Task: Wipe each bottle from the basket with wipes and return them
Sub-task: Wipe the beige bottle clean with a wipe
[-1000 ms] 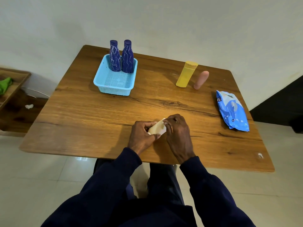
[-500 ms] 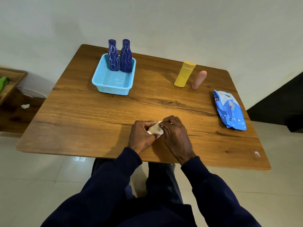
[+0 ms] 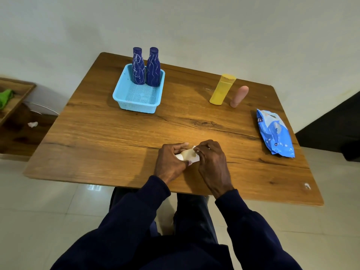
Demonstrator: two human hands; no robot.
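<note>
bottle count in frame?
5: blue bottle and second blue bottle upright in the basket; yellow bottle and pink bottle standing on the table; pale bottle, partly covered, between left hand and right hand.

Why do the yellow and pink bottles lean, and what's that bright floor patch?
Head view: wide-angle lens probably tilts the yellow bottle and pink bottle outward; floor patch is glare off glossy tile; soft light, sharp focus, even on the small bottle the left hand and right hand grip.
</note>
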